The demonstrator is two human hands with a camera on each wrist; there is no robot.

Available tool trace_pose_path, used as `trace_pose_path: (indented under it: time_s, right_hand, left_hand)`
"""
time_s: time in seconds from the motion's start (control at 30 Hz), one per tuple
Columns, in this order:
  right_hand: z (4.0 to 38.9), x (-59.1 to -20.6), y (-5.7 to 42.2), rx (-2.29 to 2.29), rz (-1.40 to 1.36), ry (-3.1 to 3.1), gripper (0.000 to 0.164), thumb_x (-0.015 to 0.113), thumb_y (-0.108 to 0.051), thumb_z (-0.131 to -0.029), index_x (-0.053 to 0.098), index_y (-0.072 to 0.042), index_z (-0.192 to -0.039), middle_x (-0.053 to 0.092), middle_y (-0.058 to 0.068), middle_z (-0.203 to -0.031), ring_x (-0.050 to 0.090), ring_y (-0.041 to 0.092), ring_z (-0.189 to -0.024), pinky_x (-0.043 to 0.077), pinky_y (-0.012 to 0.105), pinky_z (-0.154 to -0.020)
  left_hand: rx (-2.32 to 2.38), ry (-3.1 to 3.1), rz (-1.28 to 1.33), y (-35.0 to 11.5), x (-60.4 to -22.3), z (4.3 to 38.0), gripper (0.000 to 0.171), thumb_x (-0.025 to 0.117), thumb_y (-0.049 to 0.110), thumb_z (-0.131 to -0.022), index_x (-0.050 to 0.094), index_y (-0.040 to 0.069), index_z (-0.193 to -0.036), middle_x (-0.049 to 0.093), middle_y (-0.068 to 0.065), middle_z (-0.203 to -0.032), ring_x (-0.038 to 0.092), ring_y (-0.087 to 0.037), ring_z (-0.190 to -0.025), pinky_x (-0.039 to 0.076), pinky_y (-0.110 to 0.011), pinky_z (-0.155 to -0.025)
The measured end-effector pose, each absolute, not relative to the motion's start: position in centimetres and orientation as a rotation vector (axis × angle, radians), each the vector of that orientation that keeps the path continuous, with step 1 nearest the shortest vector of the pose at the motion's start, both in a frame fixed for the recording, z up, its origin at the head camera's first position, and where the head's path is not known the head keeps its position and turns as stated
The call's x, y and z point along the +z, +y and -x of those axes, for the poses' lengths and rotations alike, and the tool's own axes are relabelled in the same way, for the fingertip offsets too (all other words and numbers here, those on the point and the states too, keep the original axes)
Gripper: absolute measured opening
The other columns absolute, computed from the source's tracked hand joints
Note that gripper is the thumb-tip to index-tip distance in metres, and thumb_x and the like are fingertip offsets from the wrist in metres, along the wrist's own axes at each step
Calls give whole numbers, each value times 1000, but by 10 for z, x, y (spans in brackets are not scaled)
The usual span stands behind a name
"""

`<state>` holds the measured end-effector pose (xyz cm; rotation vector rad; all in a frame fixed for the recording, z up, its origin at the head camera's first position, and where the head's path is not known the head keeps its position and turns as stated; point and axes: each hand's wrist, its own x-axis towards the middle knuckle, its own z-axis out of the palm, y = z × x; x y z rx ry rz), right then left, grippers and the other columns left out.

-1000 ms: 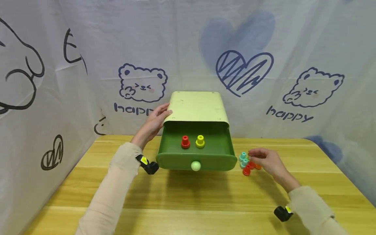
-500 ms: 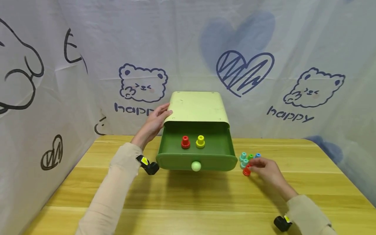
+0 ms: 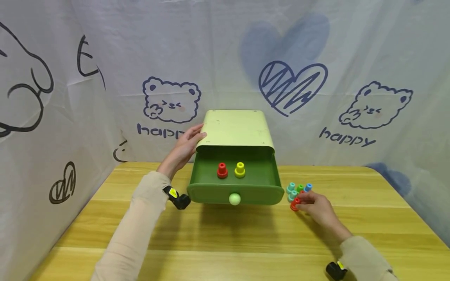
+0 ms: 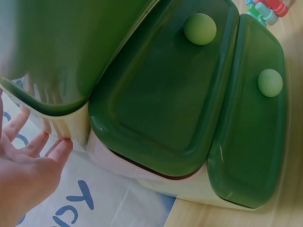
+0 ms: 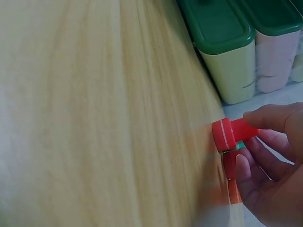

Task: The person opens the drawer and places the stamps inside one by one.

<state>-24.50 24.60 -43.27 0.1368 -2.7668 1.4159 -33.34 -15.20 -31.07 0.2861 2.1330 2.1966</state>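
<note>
A pale yellow drawer cabinet (image 3: 237,127) stands at the back with its green top drawer (image 3: 211,193) pulled out. Inside it, a red stamp (image 3: 222,170) and a yellow stamp (image 3: 240,170) stand upright, apart from each other. My left hand (image 3: 181,151) rests on the cabinet's left side; its fingertips (image 4: 61,151) touch the wall under the top drawer. To the right of the cabinet, my right hand (image 3: 320,210) pinches the narrow end of another red stamp (image 5: 225,135) at the front of a small cluster. The hand partly hides the pieces behind it.
Two teal stamps (image 3: 291,191), a green one (image 3: 300,188) and a blue one (image 3: 308,187) stand in the cluster. An orange piece (image 5: 234,191) shows in the right wrist view. Two lower drawers (image 4: 161,90) are closed. A printed cloth (image 3: 228,58) hangs behind the wooden table (image 3: 235,249).
My right hand has come down toward the front of the cluster and onto the red stamp, uncovering the green and blue stamps. The left hand stays on the cabinet.
</note>
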Motion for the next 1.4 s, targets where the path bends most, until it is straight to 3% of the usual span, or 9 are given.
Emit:
trace_pose_path:
  time_s: [1.03, 1.4]
  right_hand:
    - [245, -420, 246, 1292, -192, -2855, 22, 73, -7, -84, 68, 6, -101, 68, 11, -92, 61, 20, -81, 52, 26, -62]
    - [244, -400, 248, 1211, -201, -2869, 21, 72, -8, -85, 68, 6, -100, 68, 16, -98, 61, 30, -91, 52, 30, -67]
  left_hand:
    - [2205, 2139, -296, -152, -311, 333, 59, 54, 21, -98, 30, 10, -151, 29, -14, -151, 33, -28, -136, 34, -39, -110]
    - [2199, 2141, -316, -153, -312, 334, 60, 54, 21, -98, 30, 9, -151, 29, -15, -151, 33, -28, -136, 34, -40, -110]
